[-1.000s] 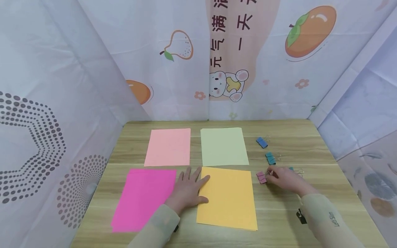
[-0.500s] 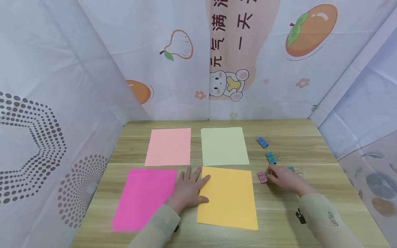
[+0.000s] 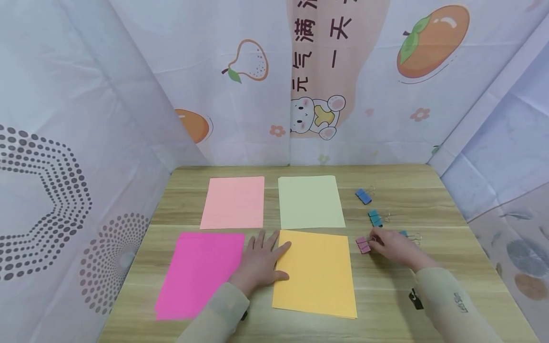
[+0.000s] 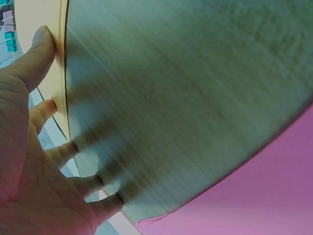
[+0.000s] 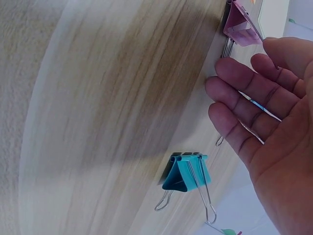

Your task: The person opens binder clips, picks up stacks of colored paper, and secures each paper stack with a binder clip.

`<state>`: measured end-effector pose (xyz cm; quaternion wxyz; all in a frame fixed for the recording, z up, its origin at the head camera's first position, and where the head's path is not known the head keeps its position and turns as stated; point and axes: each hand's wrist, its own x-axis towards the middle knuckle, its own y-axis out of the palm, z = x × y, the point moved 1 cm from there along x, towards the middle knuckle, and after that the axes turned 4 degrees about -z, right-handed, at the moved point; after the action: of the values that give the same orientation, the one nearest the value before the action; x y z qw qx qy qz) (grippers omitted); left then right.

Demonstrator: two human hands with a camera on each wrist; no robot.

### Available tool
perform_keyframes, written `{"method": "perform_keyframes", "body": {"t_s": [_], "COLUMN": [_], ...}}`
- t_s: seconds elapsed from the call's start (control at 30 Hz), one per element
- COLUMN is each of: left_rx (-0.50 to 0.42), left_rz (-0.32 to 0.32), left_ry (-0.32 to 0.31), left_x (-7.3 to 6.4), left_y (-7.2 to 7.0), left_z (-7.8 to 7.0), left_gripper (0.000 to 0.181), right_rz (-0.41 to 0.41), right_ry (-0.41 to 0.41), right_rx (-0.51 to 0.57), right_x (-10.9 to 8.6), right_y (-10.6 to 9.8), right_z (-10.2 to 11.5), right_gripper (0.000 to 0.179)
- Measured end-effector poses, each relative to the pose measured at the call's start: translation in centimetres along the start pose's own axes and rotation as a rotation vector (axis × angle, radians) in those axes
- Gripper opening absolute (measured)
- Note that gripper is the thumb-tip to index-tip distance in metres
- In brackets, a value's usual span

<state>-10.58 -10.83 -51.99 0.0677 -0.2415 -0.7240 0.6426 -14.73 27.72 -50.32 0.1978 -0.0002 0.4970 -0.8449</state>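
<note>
My left hand [image 3: 257, 267] lies with fingers spread between the magenta paper [image 3: 199, 276] and the yellow paper [image 3: 315, 276]. Its thumb and index finger reach over the yellow sheets' left edge. In the left wrist view the thumb [image 4: 40, 54] is against that edge. To the right of the yellow stack, my right hand [image 3: 396, 247] pinches a wire handle of a pink binder clip [image 3: 362, 245]. The clip [image 5: 243, 30] appears at the top of the right wrist view, thumb at its handle. A teal binder clip [image 5: 188, 172] stands near that hand.
Pale pink paper [image 3: 233, 203] and light green paper [image 3: 310, 202] lie at the back. A blue binder clip [image 3: 363, 196] and another teal clip [image 3: 375, 218] sit at the right. A black clip [image 3: 415, 300] is beside the right sleeve. Patterned curtains surround the wooden table [image 3: 399, 186].
The head view has shifted very slightly. Both hands, the papers and the clips keep their places.
</note>
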Motion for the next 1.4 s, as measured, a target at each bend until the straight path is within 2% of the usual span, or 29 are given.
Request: {"method": "perform_keyframes", "body": {"t_s": [0.5, 1.0, 1.4], "left_rx": [-0.015, -0.004, -0.001], "left_rz": [-0.011, -0.023, -0.027], "left_ry": [0.006, 0.014, 0.018], "left_x": [-0.03, 0.00, 0.13], "left_y": [0.04, 0.01, 0.35], "left_z": [0.04, 0.10, 0.21], "left_gripper": [0.083, 0.083, 0.083], "right_rz": [-0.003, -0.036, -0.034], "right_ry": [-0.004, -0.009, -0.021], "right_rx": [0.005, -0.030, -0.005], "right_x": [-0.23, 0.09, 0.14], "right_y": [-0.35, 0.06, 0.03], "right_z": [0.35, -0.19, -0.57], "right_gripper": [0.010, 0.007, 0.006]}}
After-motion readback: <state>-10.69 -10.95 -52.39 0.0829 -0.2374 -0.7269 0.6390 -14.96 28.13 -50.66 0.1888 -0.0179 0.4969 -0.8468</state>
